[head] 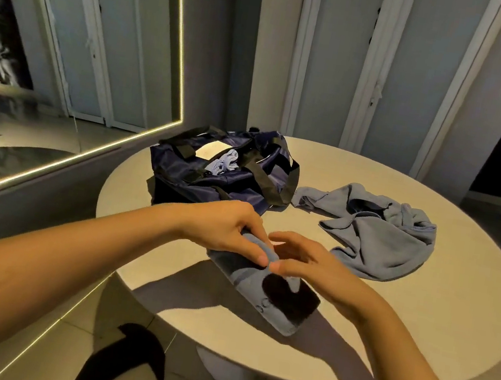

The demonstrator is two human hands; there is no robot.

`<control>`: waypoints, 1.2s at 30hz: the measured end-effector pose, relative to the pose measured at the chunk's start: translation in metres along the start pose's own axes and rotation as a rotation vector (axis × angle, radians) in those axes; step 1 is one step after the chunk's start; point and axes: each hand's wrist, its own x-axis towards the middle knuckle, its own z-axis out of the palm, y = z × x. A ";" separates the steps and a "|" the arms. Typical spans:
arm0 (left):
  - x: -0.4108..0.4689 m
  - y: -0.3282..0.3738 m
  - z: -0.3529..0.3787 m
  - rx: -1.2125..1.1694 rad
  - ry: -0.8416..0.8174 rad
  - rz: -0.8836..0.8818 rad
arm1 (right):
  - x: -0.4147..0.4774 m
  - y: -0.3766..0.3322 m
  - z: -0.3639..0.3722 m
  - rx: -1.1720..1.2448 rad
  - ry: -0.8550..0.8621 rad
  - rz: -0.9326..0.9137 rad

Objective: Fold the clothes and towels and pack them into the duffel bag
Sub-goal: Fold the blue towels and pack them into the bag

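- My left hand point(229, 229) presses fairly straight fingers on the folded blue-grey cloth bundle point(248, 276). My right hand point(306, 261) is loosely spread, fingertips touching it, gripping nothing.
- The bundle lies directly under both hands, near the front edge of the round pale worktop point(419, 315).
- I judge it light, soft and floppy, best scooped from both ends.
- The open navy duffel bag point(211, 180) sits just beyond.

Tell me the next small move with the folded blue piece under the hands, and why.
Probably lift the folded blue piece into the open duffel bag: it looks compactly folded, the left hand and right hand are on it, and the bag gapes just behind. The crumpled blue cloth lies unfolded.
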 end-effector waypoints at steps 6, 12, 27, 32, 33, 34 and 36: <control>-0.010 -0.002 -0.038 -0.032 0.112 0.016 | 0.022 -0.031 -0.004 0.031 -0.073 -0.031; -0.006 -0.040 -0.069 -0.078 0.258 -0.020 | 0.058 -0.045 -0.016 0.137 0.084 -0.100; 0.083 -0.247 -0.137 0.216 0.412 -0.567 | 0.214 -0.032 -0.087 -0.099 0.684 -0.144; 0.095 -0.276 -0.117 0.193 0.202 -0.614 | 0.258 -0.028 -0.096 -0.101 0.753 -0.210; 0.091 -0.272 -0.114 0.219 0.202 -0.582 | 0.263 -0.028 -0.096 -0.093 0.741 -0.222; 0.086 -0.268 -0.111 0.234 0.203 -0.550 | 0.268 -0.028 -0.095 -0.086 0.727 -0.230; 0.075 -0.255 -0.107 0.233 0.195 -0.506 | 0.274 -0.027 -0.094 -0.087 0.706 -0.240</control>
